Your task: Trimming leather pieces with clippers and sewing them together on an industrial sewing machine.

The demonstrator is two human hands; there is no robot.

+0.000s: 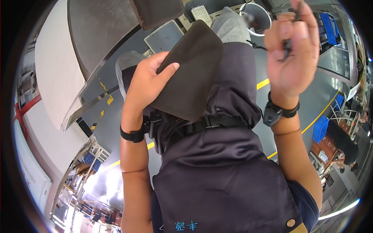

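Note:
My left hand [149, 81] grips the left edge of a flat, dark brown, leather-like panel [194, 70] with rounded corners. The thumb lies on top and the fingers go underneath, out of sight. The panel is tilted above my lap, over my dark apron [233, 70]. Raised at the upper right, apart from the panel, my right hand [293, 58] is closed round a small dark tool [286, 48]. Blur and the fingers hide most of that tool, so its kind cannot be made out. Black straps with small devices circle both wrists.
Another brown panel [157, 13] lies at the top, by a dark-topped table [101, 35] on the left. A white bin [266, 19] stands beyond my right knee. Blue crates [320, 128] and another person [342, 143] are at the far right.

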